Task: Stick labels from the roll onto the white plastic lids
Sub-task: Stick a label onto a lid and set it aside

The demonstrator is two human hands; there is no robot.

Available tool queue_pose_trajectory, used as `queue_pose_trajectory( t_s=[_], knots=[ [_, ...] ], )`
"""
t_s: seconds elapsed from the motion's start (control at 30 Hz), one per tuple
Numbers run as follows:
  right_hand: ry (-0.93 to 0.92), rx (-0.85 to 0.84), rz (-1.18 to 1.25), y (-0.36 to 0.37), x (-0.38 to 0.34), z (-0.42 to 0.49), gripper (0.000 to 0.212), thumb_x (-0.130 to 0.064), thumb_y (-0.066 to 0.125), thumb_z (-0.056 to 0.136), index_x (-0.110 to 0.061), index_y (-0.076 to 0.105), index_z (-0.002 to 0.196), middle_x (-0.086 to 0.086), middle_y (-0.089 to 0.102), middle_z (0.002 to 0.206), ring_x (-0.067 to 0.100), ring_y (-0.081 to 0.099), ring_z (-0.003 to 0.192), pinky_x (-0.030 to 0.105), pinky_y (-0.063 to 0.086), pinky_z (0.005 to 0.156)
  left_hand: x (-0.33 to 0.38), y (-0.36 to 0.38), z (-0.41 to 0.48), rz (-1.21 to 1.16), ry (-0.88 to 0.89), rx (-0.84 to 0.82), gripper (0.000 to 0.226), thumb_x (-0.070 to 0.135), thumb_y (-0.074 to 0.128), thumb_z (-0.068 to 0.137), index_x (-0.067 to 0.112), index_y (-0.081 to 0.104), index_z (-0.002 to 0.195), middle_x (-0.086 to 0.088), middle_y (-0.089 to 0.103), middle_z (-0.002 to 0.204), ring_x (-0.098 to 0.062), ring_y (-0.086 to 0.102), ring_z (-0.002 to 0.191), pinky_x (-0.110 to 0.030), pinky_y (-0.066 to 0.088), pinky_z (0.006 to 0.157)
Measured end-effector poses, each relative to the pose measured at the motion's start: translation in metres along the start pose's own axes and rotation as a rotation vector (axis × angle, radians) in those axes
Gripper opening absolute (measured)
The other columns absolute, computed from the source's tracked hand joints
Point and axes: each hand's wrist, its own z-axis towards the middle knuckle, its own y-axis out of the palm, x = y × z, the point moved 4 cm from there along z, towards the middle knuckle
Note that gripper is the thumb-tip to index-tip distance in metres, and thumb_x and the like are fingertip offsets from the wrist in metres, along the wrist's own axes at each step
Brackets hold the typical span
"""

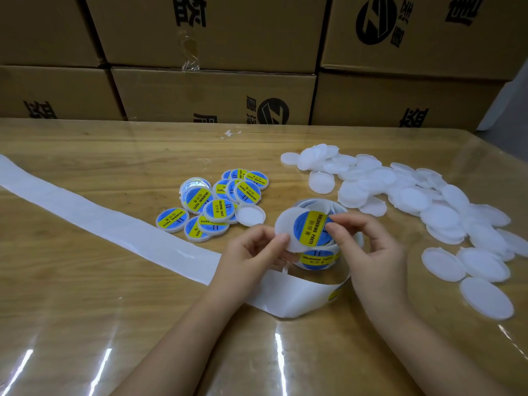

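1. The left hand [254, 250] reaches in from the lower middle with its forearm angled up to the right. Its fingers are curled and it grips a white lid [283, 224] by the lower left edge, thumb on top.
2. The right hand [371, 247] arches over from the right, wrist raised. Its thumb and forefinger pinch the right edge of a blue and yellow label [307, 228], which lies across the lid's face (how firmly stuck, I cannot tell).
3. The lid is held tilted just above the roll [320, 260], which sits on the table [114, 155] between the hands.
4. A bare backing strip [85, 215] trails from the roll away to the left.
5. The labelled lids [217, 204] are heaped beyond the left hand, and the plain lids [428, 201] are spread on the right.
6. Cardboard boxes [211, 92] are stacked behind the table.
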Motion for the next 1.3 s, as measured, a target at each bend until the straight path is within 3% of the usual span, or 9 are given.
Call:
queue_pose_trajectory(
  t_s=[0.37, 0.47, 0.77, 1.0, 1.13, 1.3],
  knots=[
    [-0.08, -0.033, -0.146, 0.007, -0.004, -0.001, 0.011, -0.031, 0.069, 0.076, -0.04, 0.064, 0.076, -0.018, 0.065, 0.081, 0.009, 0.059, 0.08, 0.056, 0.043, 0.087, -0.001, 0.005, -0.001, 0.005, -0.001, -0.046, 0.019, 0.028, 0.062, 0.077, 0.011, 0.066, 0.083, -0.002, 0.073, 0.074, -0.018, 0.071, 0.072, -0.038, 0.056, 0.07],
    [-0.095, -0.031, -0.163, 0.006, -0.002, -0.001, 0.016, -0.025, 0.073, 0.079, -0.039, 0.065, 0.077, -0.016, 0.065, 0.081, 0.01, 0.058, 0.079, 0.056, 0.043, 0.086, -0.001, 0.004, -0.001, 0.009, 0.001, -0.045, 0.017, 0.029, 0.062, 0.077, 0.014, 0.068, 0.082, -0.002, 0.073, 0.074, -0.017, 0.071, 0.072, -0.033, 0.056, 0.069],
    [-0.129, -0.031, -0.207, 0.008, -0.001, 0.0, 0.006, -0.034, 0.067, 0.077, -0.039, 0.064, 0.078, -0.02, 0.064, 0.083, 0.013, 0.059, 0.076, 0.055, 0.045, 0.085, 0.001, 0.005, -0.002, 0.024, 0.03, -0.05, 0.012, 0.026, 0.062, 0.078, 0.017, 0.069, 0.083, 0.002, 0.073, 0.074, -0.011, 0.07, 0.071, -0.021, 0.054, 0.065],
    [-0.245, 0.016, -0.415, 0.009, -0.002, -0.002, 0.008, -0.03, 0.068, 0.076, -0.025, 0.067, 0.083, -0.023, 0.059, 0.073, 0.004, 0.053, 0.075, 0.032, 0.032, 0.089, 0.009, 0.008, -0.008, 0.165, 0.119, -0.008, 0.014, 0.029, 0.064, 0.08, 0.016, 0.069, 0.079, 0.001, 0.072, 0.073, -0.011, 0.066, 0.07, -0.023, 0.05, 0.066],
    [-0.262, 0.009, -0.464, 0.009, -0.002, 0.0, 0.009, -0.031, 0.068, 0.076, -0.026, 0.066, 0.084, -0.021, 0.059, 0.071, 0.004, 0.051, 0.078, 0.028, 0.028, 0.088, 0.014, 0.01, -0.011, 0.266, 0.179, 0.01, 0.014, 0.026, 0.067, 0.082, 0.012, 0.069, 0.078, 0.002, 0.071, 0.072, -0.007, 0.062, 0.066, -0.017, 0.047, 0.064],
    [-0.261, -0.024, -0.47, 0.007, 0.0, 0.004, 0.016, -0.033, 0.067, 0.076, -0.026, 0.065, 0.089, -0.022, 0.059, 0.07, 0.0, 0.049, 0.081, 0.027, 0.026, 0.089, 0.012, 0.01, -0.011, 0.15, 0.094, 0.003, 0.014, 0.031, 0.065, 0.078, 0.018, 0.07, 0.076, 0.0, 0.072, 0.071, -0.01, 0.067, 0.07, -0.025, 0.051, 0.069]
  ],
)
